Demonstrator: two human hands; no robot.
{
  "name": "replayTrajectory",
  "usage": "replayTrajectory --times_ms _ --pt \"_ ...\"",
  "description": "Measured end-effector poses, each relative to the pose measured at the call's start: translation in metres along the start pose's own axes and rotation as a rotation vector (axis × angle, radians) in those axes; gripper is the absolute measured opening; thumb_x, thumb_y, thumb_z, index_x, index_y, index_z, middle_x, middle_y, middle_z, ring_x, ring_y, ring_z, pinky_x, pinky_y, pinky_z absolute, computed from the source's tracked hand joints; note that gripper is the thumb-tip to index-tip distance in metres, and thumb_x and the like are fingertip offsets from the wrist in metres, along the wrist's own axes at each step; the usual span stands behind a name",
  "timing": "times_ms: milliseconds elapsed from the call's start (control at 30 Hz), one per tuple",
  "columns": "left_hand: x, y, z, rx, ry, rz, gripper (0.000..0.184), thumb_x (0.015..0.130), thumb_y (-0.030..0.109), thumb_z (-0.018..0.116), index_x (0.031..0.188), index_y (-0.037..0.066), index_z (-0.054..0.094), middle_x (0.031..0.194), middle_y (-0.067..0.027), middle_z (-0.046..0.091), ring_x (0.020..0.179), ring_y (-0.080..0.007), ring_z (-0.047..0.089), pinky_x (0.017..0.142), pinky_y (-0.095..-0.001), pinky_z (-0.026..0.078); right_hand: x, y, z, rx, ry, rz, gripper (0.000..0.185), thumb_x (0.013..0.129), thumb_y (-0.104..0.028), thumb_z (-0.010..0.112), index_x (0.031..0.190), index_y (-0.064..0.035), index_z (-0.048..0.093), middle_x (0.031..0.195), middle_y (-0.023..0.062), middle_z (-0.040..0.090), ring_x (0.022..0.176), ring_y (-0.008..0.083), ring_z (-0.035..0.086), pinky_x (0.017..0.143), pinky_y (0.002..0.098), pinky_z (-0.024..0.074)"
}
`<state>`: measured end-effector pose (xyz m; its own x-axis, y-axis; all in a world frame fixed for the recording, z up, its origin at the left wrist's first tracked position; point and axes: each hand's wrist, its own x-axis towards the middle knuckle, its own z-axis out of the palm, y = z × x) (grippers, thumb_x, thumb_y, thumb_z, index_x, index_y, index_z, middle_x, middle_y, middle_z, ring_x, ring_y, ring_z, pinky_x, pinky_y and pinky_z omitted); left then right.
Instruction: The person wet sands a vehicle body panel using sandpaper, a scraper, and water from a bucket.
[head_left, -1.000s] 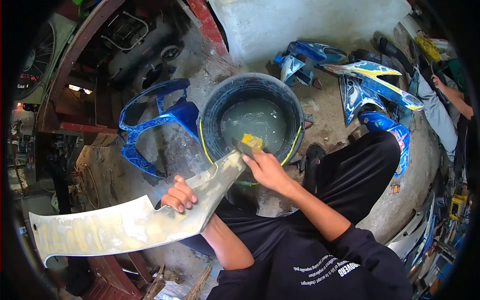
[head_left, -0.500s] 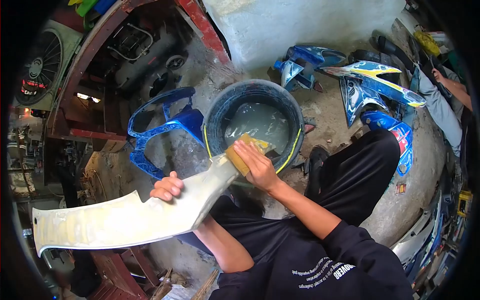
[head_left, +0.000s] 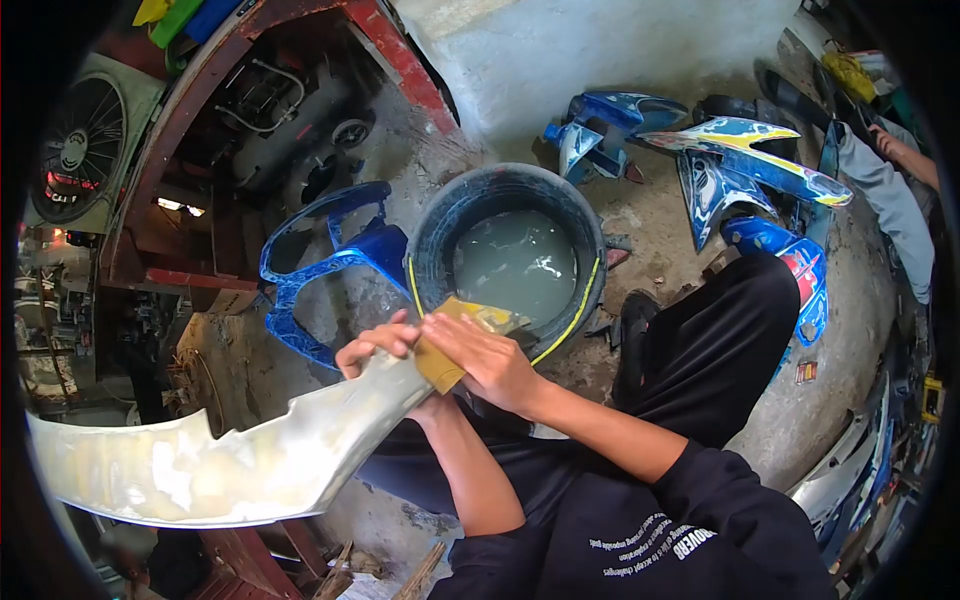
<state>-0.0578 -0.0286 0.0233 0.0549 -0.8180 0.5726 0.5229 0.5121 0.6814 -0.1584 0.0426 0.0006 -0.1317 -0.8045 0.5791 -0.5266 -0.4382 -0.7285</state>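
A long, curved motorcycle fairing panel [head_left: 265,455], pale with cream and white patches, stretches from the lower left towards the middle. My left hand [head_left: 382,342] grips it from beneath at its narrow end, with fingers curled over the far edge. Pressed against that same end is a yellow-brown sheet of sandpaper [head_left: 438,368], held under the fingers of my right hand [head_left: 485,365]. Just beyond both hands stands a dark bucket [head_left: 430,225] of cloudy grey water. The sandpaper's far corner overlaps the bucket's near rim in view.
Left of the bucket lies a blue plastic frame [head_left: 340,262]. Several blue, white and yellow fairing pieces [head_left: 735,150] rest on the floor at the right. A red metal frame [head_left: 400,65] stands at upper left. Another person's leg [head_left: 885,205] shows at far right.
The panel has shifted left and slightly down. My left hand has moved along it to the narrow end, close to my right hand. The right hand and sandpaper have come left and down.
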Motion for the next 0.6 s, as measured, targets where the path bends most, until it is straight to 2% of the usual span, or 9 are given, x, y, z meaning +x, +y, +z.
replayTrajectory --times_ms 100,133,300,367,433,467,500,533,600 --pt "0.018 0.0 -0.013 -0.132 -0.156 0.043 0.03 0.094 0.033 0.056 0.104 0.006 0.049 0.076 -0.01 0.056 0.074 -0.0234 0.06 0.1 -0.0493 0.045 0.005 0.001 -0.005 0.113 -0.078 -0.015 0.065 0.074 -0.004 0.07 0.137 -0.0041 0.051 0.137 0.0121 0.055 0.131 0.0285 0.049 0.109 0.0447 0.041" --pt "0.018 0.0 -0.01 -0.171 -0.123 0.015 0.035 0.094 0.038 0.058 0.099 0.005 0.05 0.071 -0.0107 0.055 0.067 -0.0216 0.059 0.089 -0.046 0.045 0.006 0.004 -0.009 0.12 -0.091 -0.029 0.065 0.075 -0.004 0.07 0.137 -0.0053 0.051 0.137 0.0115 0.055 0.131 0.0284 0.049 0.109 0.0444 0.041" --pt "0.032 0.006 -0.005 -0.368 -0.188 -0.063 0.044 0.093 0.047 0.057 0.099 0.005 0.049 0.069 -0.0097 0.053 0.06 -0.0205 0.055 0.078 -0.0416 0.042 -0.003 0.024 -0.021 0.105 -0.114 -0.135 0.067 0.072 -0.003 0.07 0.136 -0.0079 0.052 0.137 0.0099 0.056 0.129 0.0279 0.051 0.109 0.0443 0.0421" --pt "0.042 0.016 -0.005 -0.478 -0.281 -0.151 0.03 0.097 0.036 0.055 0.099 0.006 0.05 0.072 -0.0067 0.051 0.063 -0.0177 0.054 0.081 -0.0387 0.039 -0.018 0.032 -0.022 0.114 -0.105 -0.124 0.065 0.071 0.005 0.064 0.134 -0.0069 0.054 0.136 0.0102 0.057 0.128 0.0286 0.052 0.11 0.0447 0.0404" --pt "0.056 0.027 -0.002 -0.496 -0.25 -0.18 0.024 0.099 0.031 0.051 0.094 0.007 0.048 0.068 -0.0053 0.048 0.057 -0.0163 0.052 0.072 -0.0355 0.042 -0.024 0.036 -0.028 0.138 -0.108 0.004 0.064 0.07 0.012 0.054 0.132 -0.0069 0.057 0.136 0.0112 0.057 0.129 0.0293 0.052 0.111 0.0451 0.0389" --pt "0.066 0.031 -0.01 -0.551 -0.322 -0.245 0.022 0.1 0.028 0.049 0.091 0.008 0.047 0.065 -0.0049 0.048 0.054 -0.0158 0.051 0.065 -0.0331 0.043 -0.025 0.037 -0.032 0.147 -0.088 0.054 0.051 0.078 0.009 0.057 0.128 -0.0024 0.06 0.13 0.0168 0.06 0.128 0.0324 0.053 0.111 0.0427 0.038" --pt "0.072 0.036 -0.015 -0.603 -0.394 -0.313 0.021 0.101 0.025 0.046 0.089 0.008 0.046 0.063 -0.0045 0.047 0.051 -0.0154 0.05 0.058 -0.0307 0.043 -0.027 0.038 -0.033 0.155 -0.091 0.052 0.051 0.078 0.009 0.057 0.128 -0.0024 0.06 0.13 0.0168 0.06 0.128 0.0324 0.053 0.111 0.0427 0.038" --pt "0.078 0.036 -0.014 -0.605 -0.384 -0.275 0.022 0.101 0.02 0.045 0.082 0.009 0.044 0.06 -0.0042 0.048 0.047 -0.0144 0.05 0.046 -0.0266 0.042 -0.029 0.04 -0.032 0.156 -0.079 0.103 0.055 0.076 0.012 0.052 0.128 -0.0016 0.06 0.13 0.0177 0.06 0.128 0.0327 0.052 0.111 0.043 0.038" --pt "0.085 0.036 -0.02 -0.623 -0.415 -0.262 0.023 0.101 0.018 0.046 0.08 0.009 0.044 0.06 -0.0046 0.05 0.047 -0.0137 0.051 0.045 -0.0259 0.042 -0.032 0.045 -0.031 0.178 -0.087 0.168 0.069 0.068 0.015 0.044 0.133 -0.0052 0.056 0.137 0.0136 0.055 0.132 0.0307 0.048 0.112 0.0447 0.0365"
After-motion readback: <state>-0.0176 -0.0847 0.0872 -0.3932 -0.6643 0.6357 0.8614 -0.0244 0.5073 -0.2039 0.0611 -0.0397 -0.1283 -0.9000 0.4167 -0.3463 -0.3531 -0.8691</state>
